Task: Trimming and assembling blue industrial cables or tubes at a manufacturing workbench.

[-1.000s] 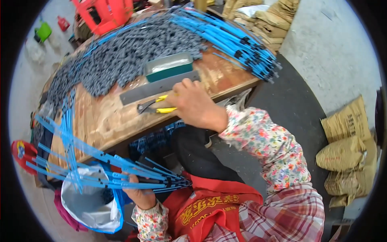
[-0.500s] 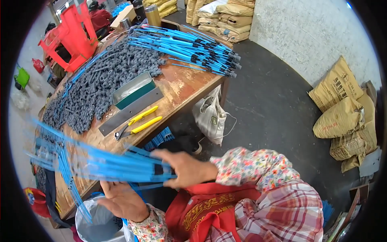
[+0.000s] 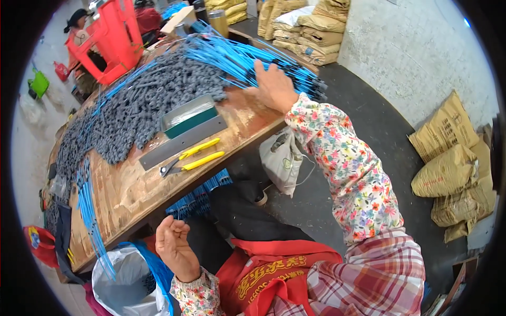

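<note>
My right hand (image 3: 274, 84) reaches far across the wooden workbench (image 3: 132, 184) and rests with spread fingers on a bundle of blue rods with black ends (image 3: 242, 58). My left hand (image 3: 174, 247) hangs loosely curled and empty below the bench's front edge, above a white plastic bag (image 3: 124, 287). Yellow-handled pliers (image 3: 192, 158) lie on the bench beside a grey metal strip (image 3: 182, 142) and a green box (image 3: 190, 116).
A big heap of dark grey parts (image 3: 137, 100) covers the bench's far side. More blue rods (image 3: 87, 210) lie at the left end and under the bench (image 3: 197, 197). A red crate (image 3: 108, 39), stacked tan sacks (image 3: 453, 168) and a grey bag (image 3: 282, 158) stand around.
The fan of blue rods held in both hands is gone from them. My right hand has stretched out to the far bundle. My left hand has dropped, empty, below the bench.
</note>
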Tool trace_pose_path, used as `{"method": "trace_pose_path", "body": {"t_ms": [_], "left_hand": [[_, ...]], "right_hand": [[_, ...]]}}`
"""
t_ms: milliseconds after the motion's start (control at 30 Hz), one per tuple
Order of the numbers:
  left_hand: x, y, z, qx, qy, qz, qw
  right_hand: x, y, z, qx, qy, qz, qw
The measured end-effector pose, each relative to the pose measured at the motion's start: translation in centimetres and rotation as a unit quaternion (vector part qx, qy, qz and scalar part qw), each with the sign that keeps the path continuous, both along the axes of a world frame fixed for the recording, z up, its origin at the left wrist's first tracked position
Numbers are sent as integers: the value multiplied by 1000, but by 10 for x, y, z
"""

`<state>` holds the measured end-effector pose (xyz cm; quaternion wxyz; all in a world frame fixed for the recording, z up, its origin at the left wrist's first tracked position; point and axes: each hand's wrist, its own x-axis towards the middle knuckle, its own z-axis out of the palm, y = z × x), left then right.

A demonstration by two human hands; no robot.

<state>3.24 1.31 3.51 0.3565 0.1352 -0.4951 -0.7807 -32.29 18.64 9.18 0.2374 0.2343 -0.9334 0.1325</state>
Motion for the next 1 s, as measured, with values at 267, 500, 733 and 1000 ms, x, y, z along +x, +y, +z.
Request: {"method": "trace_pose_path", "body": {"t_ms": [267, 500, 733, 1000], "left_hand": [[11, -19, -19, 1, -49, -13, 999], [13, -31, -42, 7, -83, -26, 996], [25, -38, -48, 58, -119, 35, 991], [14, -40, -63, 95, -106, -34, 989]], "right_hand": [[24, -3, -1, 38, 18, -40, 998], [17, 21, 17, 19, 76, 22, 997], [-32, 67, 30, 66, 55, -67, 994], [-25, 120, 6, 116, 62, -67, 989]]}}
